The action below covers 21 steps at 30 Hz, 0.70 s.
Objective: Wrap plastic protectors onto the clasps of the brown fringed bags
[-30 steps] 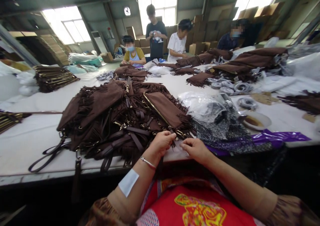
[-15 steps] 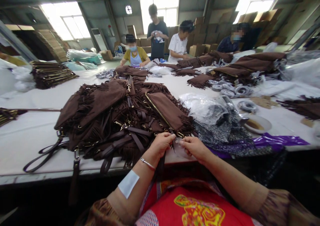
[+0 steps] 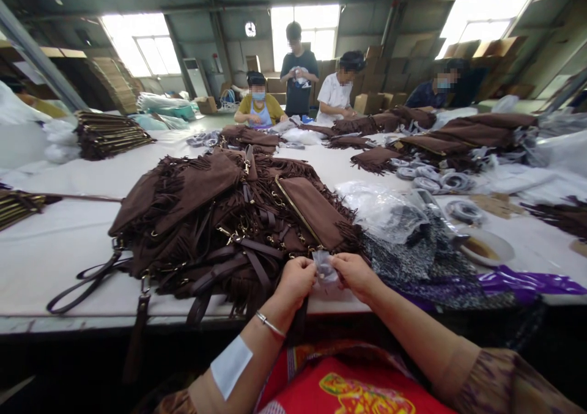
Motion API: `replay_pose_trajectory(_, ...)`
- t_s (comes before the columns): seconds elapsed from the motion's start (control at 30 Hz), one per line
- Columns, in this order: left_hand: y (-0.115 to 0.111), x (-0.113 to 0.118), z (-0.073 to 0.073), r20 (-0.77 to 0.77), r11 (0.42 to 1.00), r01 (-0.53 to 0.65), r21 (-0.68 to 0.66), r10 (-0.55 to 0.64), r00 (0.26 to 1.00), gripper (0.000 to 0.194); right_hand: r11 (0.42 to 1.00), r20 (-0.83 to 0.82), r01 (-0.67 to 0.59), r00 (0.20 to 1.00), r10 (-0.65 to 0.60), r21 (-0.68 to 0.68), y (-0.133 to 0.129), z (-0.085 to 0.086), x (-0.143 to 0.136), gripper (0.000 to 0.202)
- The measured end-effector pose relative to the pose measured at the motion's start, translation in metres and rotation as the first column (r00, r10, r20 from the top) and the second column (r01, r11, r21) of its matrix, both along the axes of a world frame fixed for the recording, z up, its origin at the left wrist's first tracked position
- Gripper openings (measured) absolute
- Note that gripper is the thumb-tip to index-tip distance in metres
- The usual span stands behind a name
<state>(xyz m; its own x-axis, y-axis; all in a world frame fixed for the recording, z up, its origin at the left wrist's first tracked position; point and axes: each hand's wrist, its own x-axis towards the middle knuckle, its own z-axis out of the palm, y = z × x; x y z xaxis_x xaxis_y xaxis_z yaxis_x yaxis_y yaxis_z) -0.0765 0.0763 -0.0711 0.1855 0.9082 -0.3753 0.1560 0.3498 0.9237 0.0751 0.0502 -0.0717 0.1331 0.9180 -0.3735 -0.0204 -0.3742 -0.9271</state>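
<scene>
Between my hands is a small clear plastic wrapper (image 3: pixel 323 267), stretched out above the table's front edge. My left hand (image 3: pixel 298 281) pinches its left side, and my right hand (image 3: pixel 355 273) pinches its right side. Just beyond them lies a brown fringed bag (image 3: pixel 314 209) with a gold zipper edge. It rests on a heap of similar brown bags (image 3: pixel 183 188), their straps and gold clasps tangled together. One strap (image 3: pixel 140 328) hangs over the table's front edge. Small pale bits show in or behind the wrapper, too small to name.
Right of my hands lie a crumpled clear plastic bag (image 3: pixel 376 209), speckled dark fabric (image 3: pixel 413 258), a purple plastic sheet (image 3: pixel 536 281) and a tape roll (image 3: pixel 486 249). Stacked brown pieces (image 3: pixel 110 134) stand at the left. Several people, one in a white shirt (image 3: pixel 335 99), work across the white table (image 3: pixel 68 230).
The view has tilted up and turned slightly left. The wrapper now shows spread between my hands; earlier my left fingers were at a brown strap end, with a bit of plastic at my right fingers.
</scene>
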Motion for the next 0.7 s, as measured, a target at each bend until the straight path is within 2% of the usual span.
replay_pose_trajectory(0.1, 0.009, -0.002, -0.001, -0.147, 0.980, -0.004, 0.201, 0.034, 0.989, 0.012, 0.999, -0.036, -0.020, 0.999, 0.019, -0.027, -0.001, -0.003, -0.002, 0.033)
replay_pose_trajectory(0.2, 0.020, -0.002, 0.000, -0.295, 0.936, 0.065, 0.346, 0.042, 0.955, 0.014, 0.999, -0.020, -0.024, 1.000, 0.023, -0.040, 0.000, -0.002, -0.005, 0.029)
replay_pose_trajectory(0.37, 0.027, -0.001, 0.004, -0.428, 0.870, 0.160, 0.466, 0.064, 0.901, 0.025, 0.997, -0.067, 0.010, 0.998, -0.015, -0.074, 0.002, 0.001, -0.014, 0.017)
replay_pose_trajectory(0.43, 0.026, -0.001, 0.004, -0.423, 0.871, 0.163, 0.464, 0.056, 0.905, 0.035, 0.996, -0.113, 0.040, 0.992, -0.049, -0.080, 0.000, 0.000, -0.017, 0.015)
replay_pose_trajectory(0.53, 0.027, 0.002, 0.005, -0.370, 0.930, 0.155, 0.333, -0.022, 0.929, 0.045, 0.991, -0.223, 0.081, 0.969, -0.103, -0.104, -0.002, 0.000, -0.023, 0.015)
replay_pose_trajectory(0.63, 0.030, 0.007, 0.006, -0.278, 0.972, 0.150, 0.179, -0.096, 0.956, 0.043, 0.987, -0.315, 0.108, 0.939, -0.140, -0.118, -0.004, 0.000, -0.029, 0.015)
replay_pose_trajectory(0.7, 0.032, 0.011, 0.006, -0.252, 0.976, 0.139, 0.170, -0.093, 0.963, 0.038, 0.989, -0.332, 0.096, 0.934, -0.129, -0.112, -0.005, 0.000, -0.032, 0.015)
